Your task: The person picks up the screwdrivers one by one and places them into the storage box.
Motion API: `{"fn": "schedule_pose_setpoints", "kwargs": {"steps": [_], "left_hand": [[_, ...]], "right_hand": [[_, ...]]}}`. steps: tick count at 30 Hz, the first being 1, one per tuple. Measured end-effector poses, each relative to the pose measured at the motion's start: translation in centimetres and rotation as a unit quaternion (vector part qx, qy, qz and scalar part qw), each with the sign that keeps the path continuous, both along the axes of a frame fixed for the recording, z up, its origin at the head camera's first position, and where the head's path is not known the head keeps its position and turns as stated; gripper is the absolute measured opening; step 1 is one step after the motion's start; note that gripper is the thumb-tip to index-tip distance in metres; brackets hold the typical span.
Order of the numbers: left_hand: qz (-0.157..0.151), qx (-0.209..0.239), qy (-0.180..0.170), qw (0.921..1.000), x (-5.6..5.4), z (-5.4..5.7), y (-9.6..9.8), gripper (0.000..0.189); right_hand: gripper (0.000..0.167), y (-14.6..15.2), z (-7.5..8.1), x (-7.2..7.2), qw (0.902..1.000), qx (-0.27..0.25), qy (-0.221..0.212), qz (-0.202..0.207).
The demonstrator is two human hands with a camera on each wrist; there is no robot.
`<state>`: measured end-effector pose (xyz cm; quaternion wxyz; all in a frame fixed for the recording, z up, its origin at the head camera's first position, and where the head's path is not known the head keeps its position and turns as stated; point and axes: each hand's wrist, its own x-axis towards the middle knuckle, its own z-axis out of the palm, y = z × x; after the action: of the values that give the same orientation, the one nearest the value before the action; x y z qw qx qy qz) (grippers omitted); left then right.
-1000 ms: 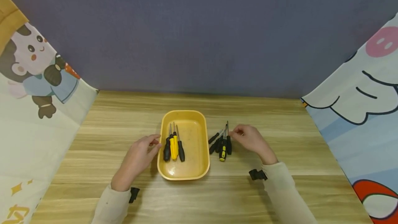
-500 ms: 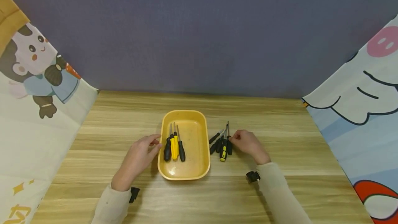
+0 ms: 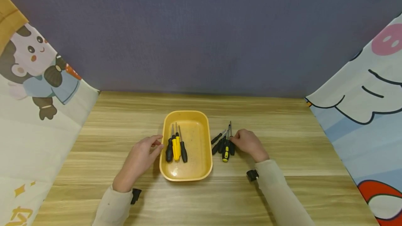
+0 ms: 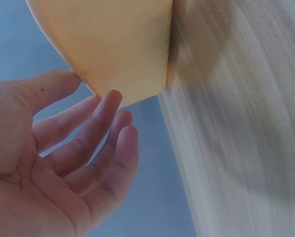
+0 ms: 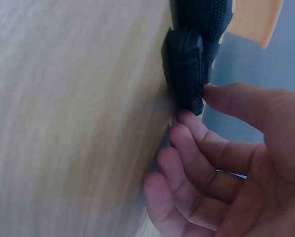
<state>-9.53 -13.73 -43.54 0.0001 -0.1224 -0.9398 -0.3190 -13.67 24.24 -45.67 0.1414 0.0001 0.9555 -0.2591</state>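
Note:
The thumb and forefinger of my right hand (image 3: 250, 144) pinch the end of a black-handled screwdriver (image 5: 183, 69), the rightmost of a small pile on the table. Beside it lies a black screwdriver with yellow patches (image 3: 225, 153), and several other black-handled screwdrivers (image 3: 216, 148) fan out to its left. My left hand (image 3: 142, 156) is at the left side of a yellow tray (image 3: 186, 179), its thumb and fingertips touching the rim, fingers loosely bent. Inside the tray, two yellow-handled screwdrivers (image 3: 176, 150) lie between two black-handled ones (image 3: 183, 154), shafts pointing away from me.
The wood-grain table (image 3: 267, 114) runs back to a dark grey-blue partition (image 3: 201, 37). Cartoon-printed cloths stand at the left (image 3: 34, 114) and right (image 3: 373, 114). The tray's right half shows its bare bottom.
My right hand has moved slightly left, from beside the pile to the rightmost black screwdriver, and its fingers have closed in. My left hand and the tray have stayed in place.

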Motion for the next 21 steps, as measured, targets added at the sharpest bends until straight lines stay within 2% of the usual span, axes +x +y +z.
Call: {"fn": "schedule_pose_setpoints", "kwargs": {"steps": [6, 12, 17, 21], "left_hand": [[-0.002, -0.002, -0.006, 1.0, 0.0, 0.1, 0.0, 0.041], [-0.005, 0.0, -0.005, 1.0, 0.1, 0.0, -0.1, 0.042], [-0.004, 0.002, -0.006, 1.0, 0.2, 0.1, 0.0, 0.041], [-0.002, 0.005, -0.008, 1.0, 0.2, 0.2, 0.0, 0.041]], "right_hand": [[0.051, -0.1, -0.1, -0.2, 0.9999, -0.005, -0.006, -0.009], [0.052, 0.2, -0.4, -0.1, 0.9987, -0.038, -0.022, -0.025], [0.052, 0.9, -0.6, -0.3, 0.998, -0.058, -0.02, -0.015], [0.048, 1.4, -0.1, -0.3, 0.9967, -0.079, -0.016, -0.006]]}}
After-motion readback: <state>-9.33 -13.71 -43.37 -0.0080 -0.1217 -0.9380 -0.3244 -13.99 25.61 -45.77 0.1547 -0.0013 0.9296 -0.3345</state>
